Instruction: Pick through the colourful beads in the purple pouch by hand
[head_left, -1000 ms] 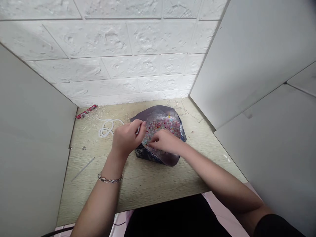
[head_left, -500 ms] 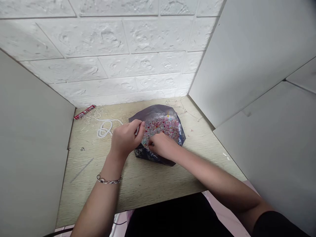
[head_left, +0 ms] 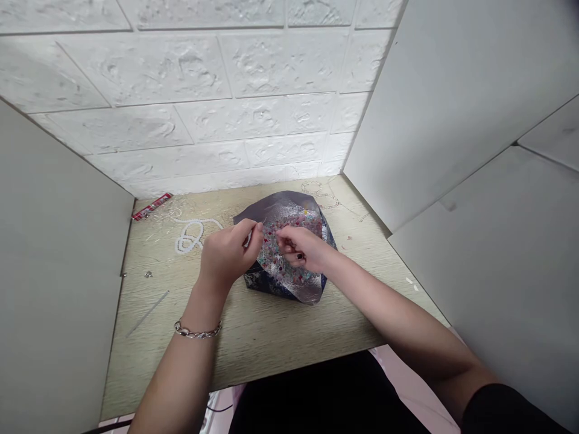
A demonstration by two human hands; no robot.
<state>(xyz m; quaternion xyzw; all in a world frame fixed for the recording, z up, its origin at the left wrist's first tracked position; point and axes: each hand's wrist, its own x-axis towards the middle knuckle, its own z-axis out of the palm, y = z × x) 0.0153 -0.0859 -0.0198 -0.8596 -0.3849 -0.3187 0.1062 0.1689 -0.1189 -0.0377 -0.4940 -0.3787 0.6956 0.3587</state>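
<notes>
Bag (head_left: 271, 211) gapes near the middle of the desk (head_left: 235, 361), between its back and front edges, seemingly for easy reach. Left hand (head_left: 230, 250) pinches thumb to finger beside it; right hand (head_left: 305, 247) curls, how tightly unclear, above beads (head_left: 272, 254). Anything held is indiscernible.

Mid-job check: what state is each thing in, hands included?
Bag: open, beads inside
Beads: loose, mixed colours
Left hand: thumb and finger pinched, contents unclear
Right hand: fingers partly curled, over beads
White strand: looped
Thin rod: lying flat
Red strip: lying slantwise
Bracelet: worn
</notes>
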